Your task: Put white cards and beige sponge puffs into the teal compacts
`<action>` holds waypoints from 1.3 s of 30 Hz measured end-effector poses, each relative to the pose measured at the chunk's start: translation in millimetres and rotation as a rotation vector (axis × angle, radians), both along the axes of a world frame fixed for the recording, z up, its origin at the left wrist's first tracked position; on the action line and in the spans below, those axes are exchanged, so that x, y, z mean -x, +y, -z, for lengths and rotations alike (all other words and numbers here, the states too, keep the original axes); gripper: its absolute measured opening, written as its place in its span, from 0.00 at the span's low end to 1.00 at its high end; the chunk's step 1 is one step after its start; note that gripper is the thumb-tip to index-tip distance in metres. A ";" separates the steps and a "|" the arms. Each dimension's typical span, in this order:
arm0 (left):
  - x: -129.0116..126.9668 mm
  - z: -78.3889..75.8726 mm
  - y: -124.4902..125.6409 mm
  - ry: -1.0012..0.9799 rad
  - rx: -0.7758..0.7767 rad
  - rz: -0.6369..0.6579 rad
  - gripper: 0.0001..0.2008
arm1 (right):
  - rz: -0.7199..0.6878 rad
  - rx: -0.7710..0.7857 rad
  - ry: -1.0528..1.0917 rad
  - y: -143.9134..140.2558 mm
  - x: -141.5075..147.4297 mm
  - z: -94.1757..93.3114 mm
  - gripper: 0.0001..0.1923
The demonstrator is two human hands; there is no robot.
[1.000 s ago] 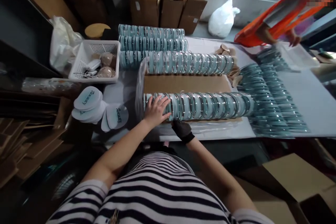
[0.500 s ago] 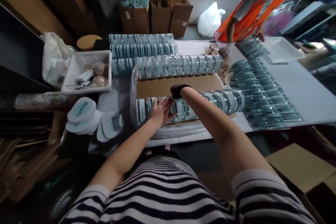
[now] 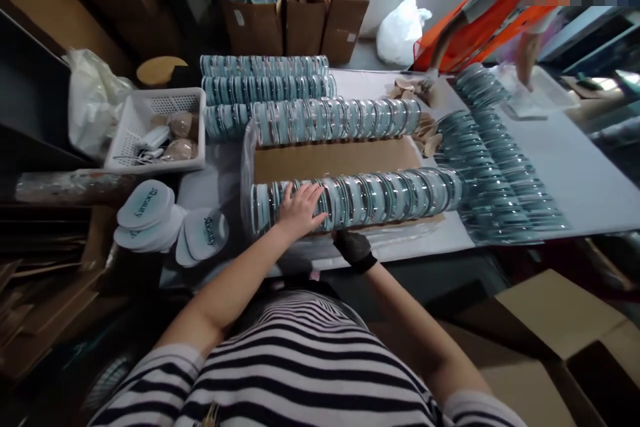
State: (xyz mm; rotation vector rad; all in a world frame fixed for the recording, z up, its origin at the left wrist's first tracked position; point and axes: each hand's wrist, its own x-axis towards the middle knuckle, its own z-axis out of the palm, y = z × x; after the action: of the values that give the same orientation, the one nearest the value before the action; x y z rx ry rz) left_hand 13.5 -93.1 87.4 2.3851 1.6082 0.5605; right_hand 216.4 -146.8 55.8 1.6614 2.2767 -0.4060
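Note:
A long row of round clear-and-teal cases (image 3: 380, 197) stands on edge along the near side of a brown cardboard sheet (image 3: 335, 159). My left hand (image 3: 299, 209) lies spread on top of the row near its left end, fingers apart. My right hand (image 3: 351, 245), in a black glove, sits low at the row's near side by the table edge; its fingers are tucked under and mostly hidden. A second row of the same cases (image 3: 335, 120) lines the far side of the cardboard.
More case rows (image 3: 265, 77) lie behind, and others fan out at the right (image 3: 500, 167). A white basket (image 3: 150, 130) and a pile of white printed pouches (image 3: 165, 220) sit left. A person in orange (image 3: 480, 13) works at the table's far right. Cardboard boxes (image 3: 295, 17) stand behind.
My right arm has drawn back from over the near row and dropped to its near side. My left hand stays on the row's left end.

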 end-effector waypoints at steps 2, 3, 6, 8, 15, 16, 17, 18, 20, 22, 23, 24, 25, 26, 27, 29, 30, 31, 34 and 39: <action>-3.0 -3.8 0.0 0.008 0.006 -0.001 0.29 | -0.005 0.004 0.042 -0.8 -2.7 2.7 0.22; -6.4 -5.6 0.5 0.013 0.005 0.005 0.28 | -0.006 -0.015 0.063 6.6 -6.1 -3.7 0.22; -22.9 -8.1 3.6 0.032 -0.012 0.049 0.30 | 0.088 -0.179 0.069 57.3 -19.8 -44.0 0.23; -34.7 -6.1 6.5 0.057 -0.019 0.079 0.32 | 0.119 -0.244 0.005 105.9 -22.2 -74.3 0.22; -41.0 5.7 12.2 0.096 -0.019 0.125 0.32 | -0.225 0.136 -0.300 206.5 32.7 -111.7 0.20; -39.9 6.0 12.1 0.097 -0.022 0.127 0.32 | -0.270 0.109 -0.324 205.2 36.2 -113.0 0.20; -39.2 5.8 12.0 0.099 -0.023 0.129 0.32 | -0.311 0.076 -0.331 201.1 35.7 -114.3 0.20; -39.0 5.4 11.7 0.099 -0.023 0.132 0.32 | -0.347 0.046 -0.315 194.4 31.2 -115.4 0.19; -39.9 4.1 11.0 0.094 -0.020 0.127 0.32 | -0.376 -0.009 -0.235 173.8 12.1 -114.3 0.17; -41.5 2.7 10.2 0.089 -0.013 0.113 0.32 | -0.342 -0.058 -0.136 143.3 -13.2 -104.4 0.17; -42.1 2.2 9.8 0.088 -0.012 0.105 0.33 | -0.308 -0.068 -0.098 124.7 -25.3 -95.1 0.17; -42.4 1.7 9.2 0.088 -0.012 0.100 0.33 | -0.268 -0.065 -0.068 104.6 -35.5 -83.0 0.17; -42.4 1.3 8.6 0.090 -0.013 0.098 0.33 | -0.219 -0.033 -0.054 83.9 -43.4 -68.8 0.18; -42.0 0.9 7.7 0.091 -0.015 0.097 0.33 | -0.177 -0.010 -0.040 63.8 -48.8 -53.5 0.19; -41.5 0.4 6.7 0.092 -0.017 0.095 0.33 | -0.130 0.011 -0.035 45.5 -51.9 -38.4 0.19; -40.8 -1.8 4.8 0.096 -0.010 0.086 0.32 | -0.065 0.014 -0.015 19.2 -54.3 -14.7 0.22; -41.4 -3.7 4.0 0.097 -0.004 0.074 0.32 | -0.052 0.008 0.002 13.0 -55.4 -8.6 0.22; -43.3 -6.2 3.7 0.098 0.000 0.060 0.31 | -0.048 -0.003 0.024 12.5 -57.6 -7.4 0.22; -58.1 -15.2 6.5 0.100 -0.019 0.042 0.32 | 0.019 -0.111 0.071 44.6 -71.8 -31.8 0.23; -97.9 -20.5 20.6 0.184 0.017 0.099 0.33 | -0.025 -0.099 -0.046 164.7 -77.7 -97.2 0.20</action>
State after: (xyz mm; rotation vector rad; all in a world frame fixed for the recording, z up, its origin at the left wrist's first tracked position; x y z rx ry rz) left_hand 111.4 -72.5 107.9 2.5513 1.5454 0.3159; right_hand 294.1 17.8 153.0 1.6691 2.3162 -0.2506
